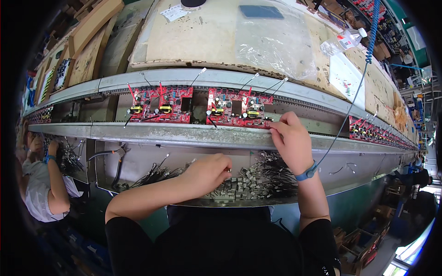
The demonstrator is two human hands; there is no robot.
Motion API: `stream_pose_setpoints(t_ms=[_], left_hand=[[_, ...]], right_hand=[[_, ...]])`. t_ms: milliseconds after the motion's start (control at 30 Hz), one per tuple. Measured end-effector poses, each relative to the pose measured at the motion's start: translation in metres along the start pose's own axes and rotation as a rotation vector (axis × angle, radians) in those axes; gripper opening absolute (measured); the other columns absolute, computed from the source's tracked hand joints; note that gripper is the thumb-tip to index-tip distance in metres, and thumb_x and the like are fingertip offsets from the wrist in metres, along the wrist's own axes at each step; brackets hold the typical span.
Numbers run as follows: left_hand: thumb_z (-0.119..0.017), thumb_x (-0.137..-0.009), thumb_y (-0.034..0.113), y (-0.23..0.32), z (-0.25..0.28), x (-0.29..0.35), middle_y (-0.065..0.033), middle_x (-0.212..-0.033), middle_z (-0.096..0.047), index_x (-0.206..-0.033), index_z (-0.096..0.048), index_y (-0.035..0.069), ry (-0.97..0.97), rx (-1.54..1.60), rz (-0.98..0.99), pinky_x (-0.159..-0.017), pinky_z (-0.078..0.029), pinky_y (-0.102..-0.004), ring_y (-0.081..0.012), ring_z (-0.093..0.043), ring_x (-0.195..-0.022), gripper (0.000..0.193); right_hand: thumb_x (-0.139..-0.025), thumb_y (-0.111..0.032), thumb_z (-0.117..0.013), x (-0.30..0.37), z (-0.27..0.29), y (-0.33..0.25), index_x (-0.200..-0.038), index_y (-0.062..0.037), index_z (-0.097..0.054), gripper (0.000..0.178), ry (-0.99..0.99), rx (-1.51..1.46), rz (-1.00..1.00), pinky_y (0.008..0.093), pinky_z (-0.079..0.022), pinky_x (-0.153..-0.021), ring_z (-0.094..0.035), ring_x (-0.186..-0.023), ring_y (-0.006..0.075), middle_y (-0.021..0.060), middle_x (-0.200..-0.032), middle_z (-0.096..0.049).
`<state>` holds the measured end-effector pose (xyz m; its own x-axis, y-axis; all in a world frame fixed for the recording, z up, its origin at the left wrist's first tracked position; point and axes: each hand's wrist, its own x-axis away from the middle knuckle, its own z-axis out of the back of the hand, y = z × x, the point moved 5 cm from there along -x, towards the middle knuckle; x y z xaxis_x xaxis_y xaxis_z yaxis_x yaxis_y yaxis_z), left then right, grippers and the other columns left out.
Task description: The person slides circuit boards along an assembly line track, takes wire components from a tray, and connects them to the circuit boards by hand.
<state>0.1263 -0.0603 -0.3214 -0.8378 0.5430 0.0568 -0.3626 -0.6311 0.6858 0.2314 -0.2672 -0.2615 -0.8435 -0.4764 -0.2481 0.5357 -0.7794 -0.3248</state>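
Note:
My right hand (293, 140) reaches over the conveyor rail, its thumb and fingers closing at the near right corner of a red circuit board (239, 108). That board carries coils, capacitors and upright wire leads. A second red circuit board (161, 106) sits to its left in the same track. Lower down, my left hand (209, 172) is pinched over the parts tray, with a small, dull, brownish piece between its fingertips that I cannot make out. Just under it lies a heap of silvery metal parts (241, 184). Bundles of black-wired leads (276, 177) flank the heap.
Pliers (120, 154) lie in the tray (193, 152) at left. A blue wristband (307, 172) on my right wrist has a cord (352, 108) running up across the conveyor. More boards (375, 131) line the track at right. A co-worker's arm (56, 179) is at far left. A plastic bottle (345, 41) lies beyond.

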Motion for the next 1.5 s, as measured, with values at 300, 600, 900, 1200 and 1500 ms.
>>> stream_pose_setpoints(t_ms=[300, 600, 900, 1200, 1500], left_hand=[[-0.056, -0.107, 0.032, -0.009, -0.015, 0.001, -0.0005, -0.106, -0.06, -0.127, -0.052, 0.006, -0.213, 1.442, 0.264, -0.079, -0.045, -0.0267, -0.0104, -0.056, -0.095, 0.033], [-0.055, -0.107, 0.035, -0.007, -0.016, 0.003, -0.0024, -0.105, -0.059, -0.126, -0.054, 0.004, -0.149, 1.705, 0.29, -0.078, -0.044, -0.0267, -0.0104, -0.055, -0.092, 0.036], [-0.06, -0.1, 0.021, -0.012, -0.012, 0.013, -0.0026, -0.1, -0.059, -0.115, -0.056, 0.006, -0.152, 1.549, 0.538, -0.073, -0.042, -0.0252, -0.0111, -0.055, -0.087, 0.022], [-0.054, -0.089, 0.009, -0.01, -0.01, 0.016, -0.0017, -0.098, -0.061, -0.113, -0.057, 0.005, -0.202, 1.491, 0.532, -0.073, -0.043, -0.0235, -0.0096, -0.056, -0.085, 0.025], [-0.056, -0.088, 0.008, -0.01, -0.011, 0.016, -0.0014, -0.099, -0.061, -0.112, -0.059, 0.006, -0.211, 1.462, 0.516, -0.074, -0.043, -0.0233, -0.0086, -0.056, -0.086, 0.024]], right_hand=[[-0.08, -0.002, -0.077, 0.018, 0.0, -0.077, -0.099, -0.0079, -0.069, 0.022, -0.253, -0.606, 0.274, 0.0373, -0.054, -0.075, -0.066, -0.088, 0.0285, 0.0085, -0.101, -0.064], [-0.079, -0.006, -0.079, 0.015, -0.013, -0.089, -0.102, -0.008, -0.067, 0.026, -0.206, -0.598, 0.236, 0.0359, -0.055, -0.073, -0.067, -0.086, 0.0283, 0.0091, -0.102, -0.064], [-0.075, -0.008, -0.075, -0.032, -0.024, -0.079, -0.094, -0.0101, -0.065, 0.022, 0.057, 0.065, 0.242, 0.0432, -0.046, -0.079, -0.059, -0.093, 0.0284, 0.0071, -0.095, -0.056], [-0.073, -0.01, -0.075, -0.046, -0.037, -0.078, -0.084, -0.0119, -0.066, 0.014, 0.002, 0.232, 0.229, 0.0439, -0.041, -0.092, -0.058, -0.094, 0.0264, 0.0052, -0.092, -0.054], [-0.074, -0.011, -0.075, -0.051, -0.041, -0.076, -0.083, -0.0117, -0.065, 0.014, -0.094, 0.297, 0.22, 0.0422, -0.042, -0.09, -0.059, -0.095, 0.0264, 0.0056, -0.092, -0.055]])
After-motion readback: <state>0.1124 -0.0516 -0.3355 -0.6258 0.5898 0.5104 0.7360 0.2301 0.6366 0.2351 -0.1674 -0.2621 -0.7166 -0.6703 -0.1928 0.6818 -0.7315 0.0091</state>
